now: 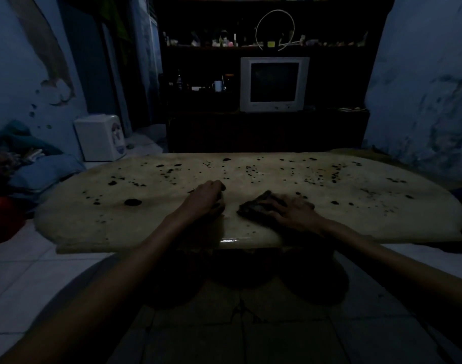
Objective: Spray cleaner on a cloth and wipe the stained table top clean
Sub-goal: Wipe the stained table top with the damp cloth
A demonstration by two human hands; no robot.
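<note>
A pale oval table top [146, 216] lies in front of me, speckled with dark stains, with one large blot [132, 202] near the left front. My right hand [293, 210] lies flat on a dark crumpled cloth [256, 206] and presses it onto the table near the front edge. My left hand [205, 199] rests on the table just left of the cloth, a small gap between them. Its fingers are curled under and nothing shows in them. No spray bottle is in view. The room is very dim.
Behind the table stands a dark shelf unit [264, 127] holding a white TV [273, 84] and small items. A white appliance [101, 137] sits on the floor at the left, beside piled fabric [41, 172]. Pale floor tiles [20, 274] surround the table.
</note>
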